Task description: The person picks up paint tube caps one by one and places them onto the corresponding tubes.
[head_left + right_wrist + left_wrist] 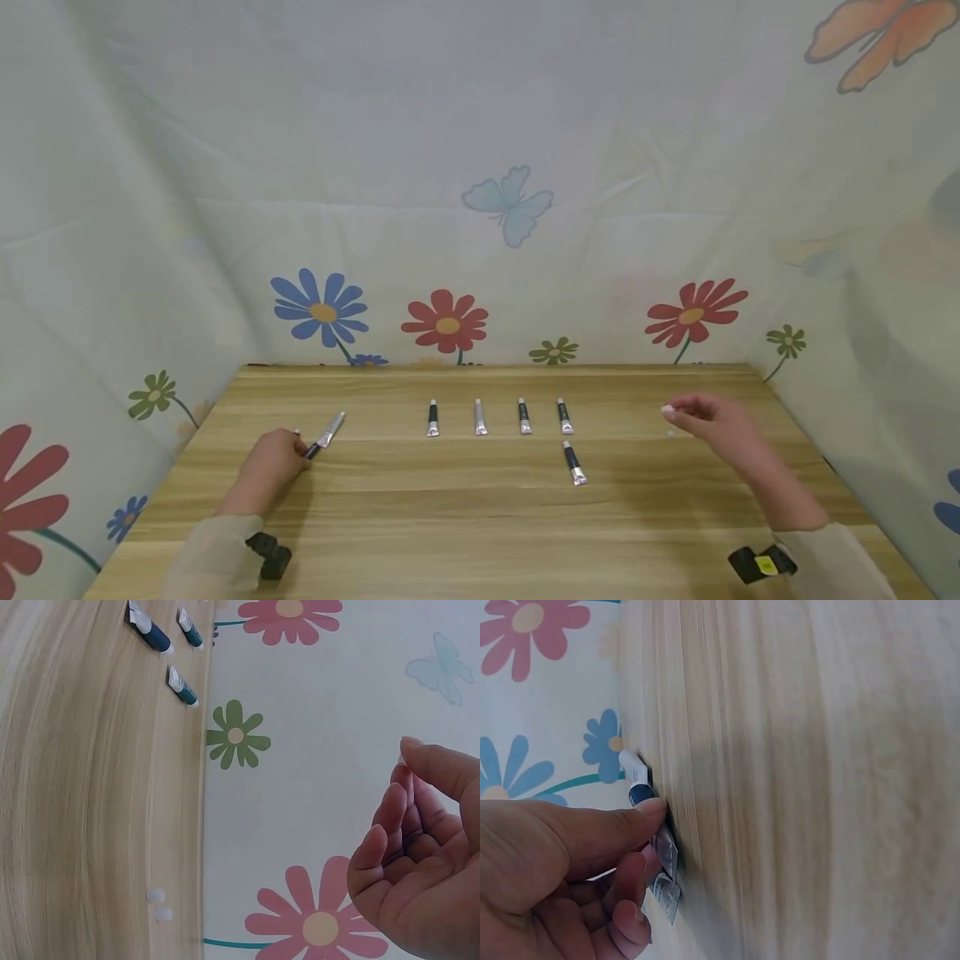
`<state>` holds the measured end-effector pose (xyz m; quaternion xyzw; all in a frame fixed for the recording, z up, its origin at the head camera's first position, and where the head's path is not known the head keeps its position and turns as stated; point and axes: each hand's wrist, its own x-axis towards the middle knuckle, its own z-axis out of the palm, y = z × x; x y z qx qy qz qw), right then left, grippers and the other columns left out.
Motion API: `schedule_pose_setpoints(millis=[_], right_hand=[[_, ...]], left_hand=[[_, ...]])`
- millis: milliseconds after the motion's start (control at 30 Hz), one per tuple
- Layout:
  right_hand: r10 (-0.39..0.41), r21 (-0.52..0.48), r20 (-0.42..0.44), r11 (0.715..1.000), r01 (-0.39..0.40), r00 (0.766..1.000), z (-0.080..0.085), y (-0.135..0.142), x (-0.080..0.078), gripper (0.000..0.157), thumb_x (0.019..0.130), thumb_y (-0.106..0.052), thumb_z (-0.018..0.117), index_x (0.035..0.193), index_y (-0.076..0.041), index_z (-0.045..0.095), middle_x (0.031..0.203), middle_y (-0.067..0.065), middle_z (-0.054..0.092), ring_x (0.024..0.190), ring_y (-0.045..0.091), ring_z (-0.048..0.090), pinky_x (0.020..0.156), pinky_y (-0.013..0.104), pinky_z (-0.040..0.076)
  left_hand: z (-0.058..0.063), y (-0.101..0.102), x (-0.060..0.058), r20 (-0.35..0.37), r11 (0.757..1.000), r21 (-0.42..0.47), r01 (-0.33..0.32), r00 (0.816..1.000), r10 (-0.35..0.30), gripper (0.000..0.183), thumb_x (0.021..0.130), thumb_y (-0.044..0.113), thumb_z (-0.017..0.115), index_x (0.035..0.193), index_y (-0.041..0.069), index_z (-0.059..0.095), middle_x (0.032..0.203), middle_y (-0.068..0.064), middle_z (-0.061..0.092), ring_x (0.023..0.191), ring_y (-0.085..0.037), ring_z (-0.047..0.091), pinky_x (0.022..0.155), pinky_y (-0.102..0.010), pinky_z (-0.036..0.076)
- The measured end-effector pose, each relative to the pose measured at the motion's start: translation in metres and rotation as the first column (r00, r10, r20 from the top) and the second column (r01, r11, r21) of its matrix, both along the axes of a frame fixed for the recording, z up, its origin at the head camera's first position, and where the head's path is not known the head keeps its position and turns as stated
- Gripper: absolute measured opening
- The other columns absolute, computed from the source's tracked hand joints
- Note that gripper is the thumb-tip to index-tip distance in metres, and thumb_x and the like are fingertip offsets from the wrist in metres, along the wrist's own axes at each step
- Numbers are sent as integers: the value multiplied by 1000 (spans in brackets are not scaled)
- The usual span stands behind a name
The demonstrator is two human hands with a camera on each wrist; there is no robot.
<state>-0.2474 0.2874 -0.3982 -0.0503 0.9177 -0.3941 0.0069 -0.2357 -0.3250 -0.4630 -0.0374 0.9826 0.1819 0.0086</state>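
At the table's left, my left hand (pixel 273 462) pinches a small dark paint tube (pixel 641 793) with a white cap and a silver crimped end. A silver tube (pixel 332 427) lies just beyond the fingertips; in the left wrist view a second crimped end (pixel 665 894) shows below the thumb. Over the table's right side, my right hand (pixel 712 421) holds a small white piece (pixel 668 409) between thumb and forefinger, mostly hidden in the right wrist view. Small white pieces (pixel 155 895) lie on the tabletop near its far edge.
Several paint tubes stand apart in a row across the wooden table (pixel 420 533), including a silver tube (pixel 480 417) and a dark tube (pixel 523 415). Another dark tube (pixel 574 463) lies nearer. A flowered cloth (pixel 375 167) surrounds the back and sides.
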Motion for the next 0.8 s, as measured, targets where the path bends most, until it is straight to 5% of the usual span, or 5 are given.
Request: schedule_pose_setpoints(millis=[233, 500, 800], right_hand=[[2, 1, -3, 1000, -2, 1000, 1, -6, 1, 43, 102, -36, 63, 123, 1, 65, 113, 16, 72, 97, 20, 61, 80, 31, 51], [21, 6, -10, 1000, -21, 1000, 11, -15, 1, 46, 102, -41, 63, 124, 0, 66, 113, 15, 71, 95, 20, 59, 77, 30, 49], [49, -23, -25, 999, -50, 998, 28, -36, 6, 45, 100, -43, 66, 123, -4, 67, 109, 11, 70, 93, 21, 56, 74, 29, 48]], left_hand=[[0, 1, -2, 1, 993, 109, -33, 999, 33, 15, 83, 6, 76, 87, -8, 73, 80, -15, 72, 71, -20, 58, 64, -33, 48], [35, 20, 3, 2, 966, 257, -33, 999, 33, 27, 90, 14, 73, 106, -8, 70, 92, -15, 73, 78, -17, 63, 66, -30, 49], [59, 67, 14, -85, 943, 322, 81, 995, -56, 24, 91, 17, 75, 103, -3, 71, 87, -7, 68, 78, -15, 57, 66, -28, 46]])
